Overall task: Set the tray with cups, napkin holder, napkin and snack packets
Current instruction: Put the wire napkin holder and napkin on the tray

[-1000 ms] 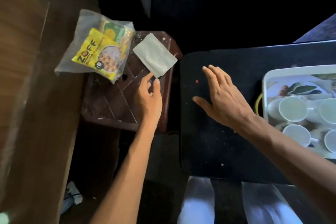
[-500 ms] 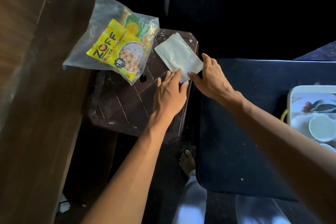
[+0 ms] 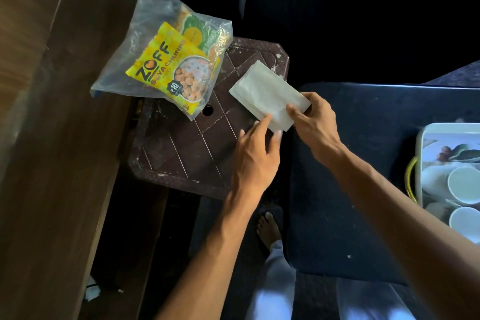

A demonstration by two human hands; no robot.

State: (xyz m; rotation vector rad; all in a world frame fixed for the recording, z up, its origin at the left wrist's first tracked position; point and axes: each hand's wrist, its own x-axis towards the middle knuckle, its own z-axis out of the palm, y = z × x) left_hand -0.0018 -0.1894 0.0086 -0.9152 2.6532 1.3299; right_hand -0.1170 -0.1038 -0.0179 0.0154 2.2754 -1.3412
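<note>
The white folded paper napkin (image 3: 265, 93) sat slanted over the right edge of the dark brown plastic stool (image 3: 181, 153), close to its far right corner, and its near end reached out toward the dark blue table (image 3: 350, 189). Whether it rested on the seat or was lifted just clear, I could not tell. The right hand (image 3: 315, 122) had it, thumb on top and fingers curled under the near right corner in a firm pinch. The left hand (image 3: 255, 158) was just beside, fingers fairly straight and a little spread; the index fingertip touched the napkin's near edge and gripped nothing. On the stool's far left corner lay a clear plastic bag (image 3: 155, 34), partly overhanging toward the brown wooden furniture (image 3: 39, 138) on the left. Inside it, a yellow snack packet (image 3: 171, 73) printed ZOFF lay over a green snack packet (image 3: 200, 34). At the table's right edge stood a white rectangular tray (image 3: 422, 138), cut off by the frame, with white cups (image 3: 465, 184) in it, their mouths showing. A bare foot (image 3: 268, 228) stood on the floor between stool and table.
</note>
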